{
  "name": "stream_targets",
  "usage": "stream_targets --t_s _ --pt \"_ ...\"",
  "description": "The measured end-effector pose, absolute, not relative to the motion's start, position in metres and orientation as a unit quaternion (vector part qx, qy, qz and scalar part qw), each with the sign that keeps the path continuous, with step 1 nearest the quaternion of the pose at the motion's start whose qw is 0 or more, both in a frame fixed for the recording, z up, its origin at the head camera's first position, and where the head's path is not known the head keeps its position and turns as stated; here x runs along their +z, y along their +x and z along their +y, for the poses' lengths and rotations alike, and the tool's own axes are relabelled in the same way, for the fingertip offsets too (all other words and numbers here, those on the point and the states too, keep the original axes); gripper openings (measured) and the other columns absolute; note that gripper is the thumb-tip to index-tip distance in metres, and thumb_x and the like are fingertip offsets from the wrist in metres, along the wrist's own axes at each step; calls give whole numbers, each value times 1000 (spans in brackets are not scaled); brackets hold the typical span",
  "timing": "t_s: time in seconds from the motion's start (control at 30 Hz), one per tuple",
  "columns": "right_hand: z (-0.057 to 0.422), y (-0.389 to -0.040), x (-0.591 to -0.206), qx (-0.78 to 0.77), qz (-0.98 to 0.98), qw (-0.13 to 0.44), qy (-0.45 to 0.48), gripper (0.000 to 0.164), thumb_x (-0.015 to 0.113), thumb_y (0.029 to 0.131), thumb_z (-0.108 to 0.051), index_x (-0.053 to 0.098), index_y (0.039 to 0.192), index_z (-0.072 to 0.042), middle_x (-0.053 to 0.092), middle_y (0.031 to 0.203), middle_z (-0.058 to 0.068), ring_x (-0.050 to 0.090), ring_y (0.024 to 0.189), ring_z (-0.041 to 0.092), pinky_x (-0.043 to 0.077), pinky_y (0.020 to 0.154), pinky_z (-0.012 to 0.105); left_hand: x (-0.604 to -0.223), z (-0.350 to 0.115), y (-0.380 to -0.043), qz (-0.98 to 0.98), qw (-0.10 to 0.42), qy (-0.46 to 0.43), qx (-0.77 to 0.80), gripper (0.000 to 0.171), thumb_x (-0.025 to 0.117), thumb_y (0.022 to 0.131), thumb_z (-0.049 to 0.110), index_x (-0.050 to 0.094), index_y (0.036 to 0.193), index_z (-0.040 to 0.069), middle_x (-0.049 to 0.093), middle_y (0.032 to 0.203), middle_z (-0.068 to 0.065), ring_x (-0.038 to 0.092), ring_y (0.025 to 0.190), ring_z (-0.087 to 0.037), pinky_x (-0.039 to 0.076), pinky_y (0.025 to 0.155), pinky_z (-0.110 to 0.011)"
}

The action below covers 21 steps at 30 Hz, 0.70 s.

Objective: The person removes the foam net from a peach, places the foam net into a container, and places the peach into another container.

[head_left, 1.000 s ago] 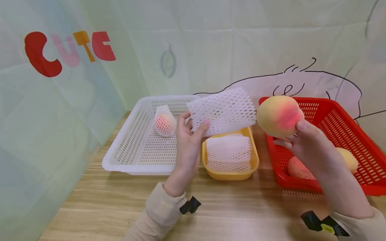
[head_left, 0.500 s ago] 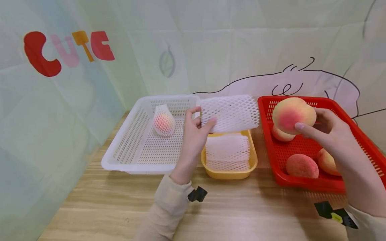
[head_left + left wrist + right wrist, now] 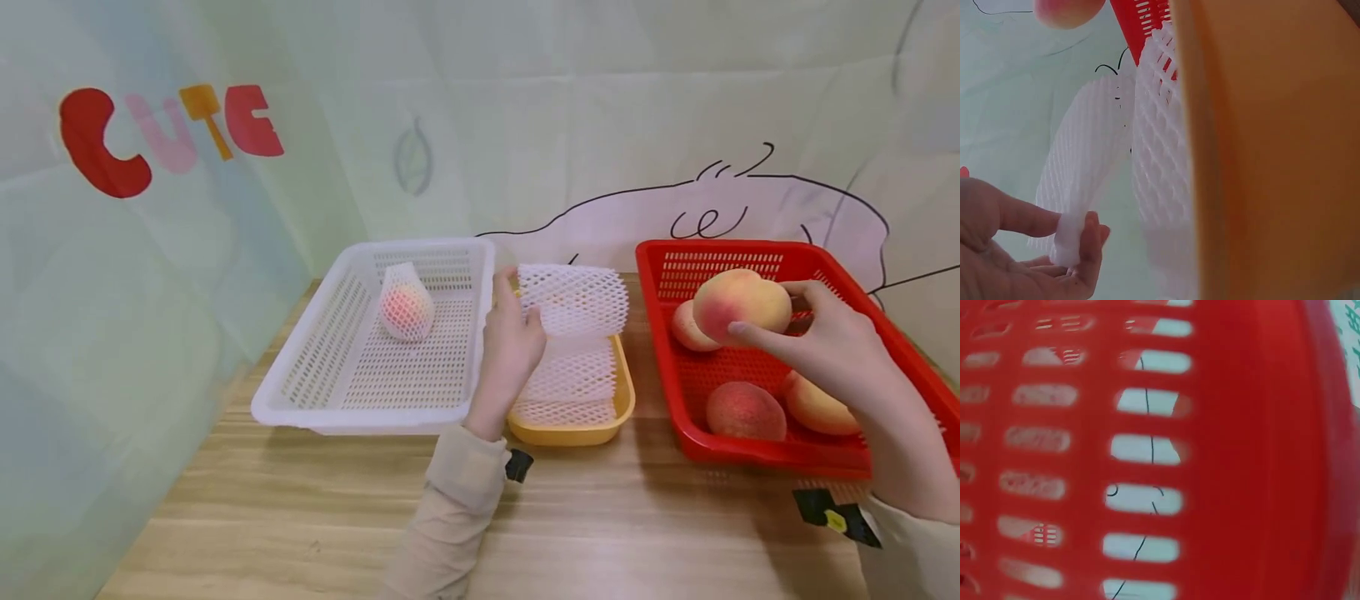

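My left hand (image 3: 513, 342) pinches one end of a white foam fruit net (image 3: 576, 298) above the yellow container (image 3: 573, 435). In the left wrist view, thumb and fingers squeeze the bunched end of that net (image 3: 1088, 134), and the rest fans out flat. More white foam nets (image 3: 566, 379) lie stacked inside the container. Over the red basket (image 3: 750, 454) my right hand (image 3: 840, 342) grips a yellow-and-pink peach (image 3: 738, 308) between thumb and fingers. Below it, several other peaches sit in the basket, among them a redder one (image 3: 746, 411). The basket wall (image 3: 1235, 450) hides the right hand in the right wrist view.
At left stands a white perforated basket (image 3: 300, 412) holding one peach in a foam net (image 3: 407, 308). All the containers rest on a wooden table (image 3: 337, 508). Behind them hangs a printed cloth backdrop (image 3: 480, 108), with another cloth side on the left.
The left hand and its net have moved right and down, close over the yellow container. The right hand has carried its peach right, turned it, and lowered it over the red basket.
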State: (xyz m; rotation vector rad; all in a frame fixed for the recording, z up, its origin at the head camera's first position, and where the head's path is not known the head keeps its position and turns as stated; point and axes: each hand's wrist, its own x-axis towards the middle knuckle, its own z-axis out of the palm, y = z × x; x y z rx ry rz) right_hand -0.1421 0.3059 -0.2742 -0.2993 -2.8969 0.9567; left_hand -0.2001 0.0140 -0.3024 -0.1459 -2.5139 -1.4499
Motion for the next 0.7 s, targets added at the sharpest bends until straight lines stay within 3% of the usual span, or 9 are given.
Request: stream_targets --t_s 0.13,0.3,0.53,0.7 --pt "308 -143 -275 286 -952 26 -106 105 61 80 -65 19 147 4 39 128 32 39 109 46 51 70 50 -309 19 -205 -869 132 -41 -474 57 45 93 -4 24 145 5 56 123 -29 60 101 -35 52 87 -47" --pt "315 -145 -281 252 -962 23 -103 108 61 80 -66 18 145 8 40 127 34 41 107 48 48 75 61 -313 26 -209 -878 146 -20 -455 62 47 90 -8 24 145 6 50 125 -31 57 97 -38 51 84 -48" --pt "323 -150 -289 225 -970 2 -90 112 61 76 -71 22 142 10 43 124 34 43 104 48 47 73 61 -318 30 -214 -884 161 -5 -440 66 51 86 -11 26 145 5 46 126 -31 55 105 -42 50 92 -50" --pt "328 -152 -294 219 -973 -10 -78 111 62 74 -72 27 139 11 46 122 34 46 102 47 47 73 58 -324 32 -217 -887 160 -8 -433 66 51 86 -11 25 146 4 47 125 -31 57 101 -42 52 89 -49"
